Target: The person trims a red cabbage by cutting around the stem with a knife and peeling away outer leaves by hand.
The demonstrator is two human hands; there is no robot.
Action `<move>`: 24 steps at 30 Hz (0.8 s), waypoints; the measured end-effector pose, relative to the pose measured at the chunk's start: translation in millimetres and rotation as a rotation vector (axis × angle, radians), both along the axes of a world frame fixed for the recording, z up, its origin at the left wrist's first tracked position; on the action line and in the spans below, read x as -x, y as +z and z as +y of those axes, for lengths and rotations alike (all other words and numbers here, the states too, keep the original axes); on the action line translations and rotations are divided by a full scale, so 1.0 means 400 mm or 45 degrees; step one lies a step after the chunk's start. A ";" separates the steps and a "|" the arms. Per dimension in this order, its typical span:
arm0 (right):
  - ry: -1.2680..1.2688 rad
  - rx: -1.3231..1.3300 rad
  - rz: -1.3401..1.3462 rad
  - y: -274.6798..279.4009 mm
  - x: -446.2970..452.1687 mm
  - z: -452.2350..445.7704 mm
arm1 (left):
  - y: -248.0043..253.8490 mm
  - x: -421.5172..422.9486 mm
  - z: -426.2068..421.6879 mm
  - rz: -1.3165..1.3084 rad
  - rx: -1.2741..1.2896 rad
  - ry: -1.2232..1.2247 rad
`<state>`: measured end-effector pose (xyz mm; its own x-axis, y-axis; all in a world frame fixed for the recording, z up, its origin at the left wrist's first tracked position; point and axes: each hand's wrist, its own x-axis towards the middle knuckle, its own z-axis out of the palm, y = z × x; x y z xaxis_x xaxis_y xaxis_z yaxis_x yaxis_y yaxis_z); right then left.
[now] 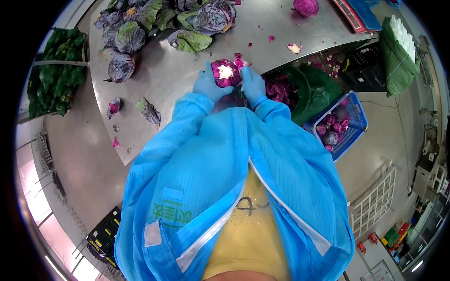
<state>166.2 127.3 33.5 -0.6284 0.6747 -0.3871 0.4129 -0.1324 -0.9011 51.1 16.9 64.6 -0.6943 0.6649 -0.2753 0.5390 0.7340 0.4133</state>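
Close in front of my body, a red cabbage [222, 74] with its pale cut stem end facing up is held over the near side of the metal table [164, 77]. My blue-gloved left hand [209, 84] is wrapped round the cabbage's left and lower side. On the other side, my gloved right hand [253, 84] has its fingers closed against the cabbage's right edge, beside torn purple leaf. Its fingertips are partly hidden, so whether it grips a loose leaf is unclear. Untrimmed cabbages with dark outer leaves [213, 18] are heaped at the table's back left.
A peeled cabbage [306, 7] lies at the far right of the table. Below its right edge are a green bag [316, 89] beside purple leaves, and a blue basket [358, 117] with cabbage. Leaf scraps [149, 111] lie at left. A green-net sack [58, 75] stands beyond.
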 end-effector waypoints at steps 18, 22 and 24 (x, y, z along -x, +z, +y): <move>-0.245 -0.556 -0.189 -0.153 0.010 0.118 | -0.033 -0.006 -0.072 -0.052 -0.250 -0.027; -0.035 -0.902 -0.297 -0.096 -0.059 0.124 | -0.050 -0.005 -0.081 -0.010 -0.344 -0.086; 0.017 -0.503 -0.224 -0.071 -0.053 0.094 | -0.035 -0.008 -0.079 -0.033 -0.299 -0.067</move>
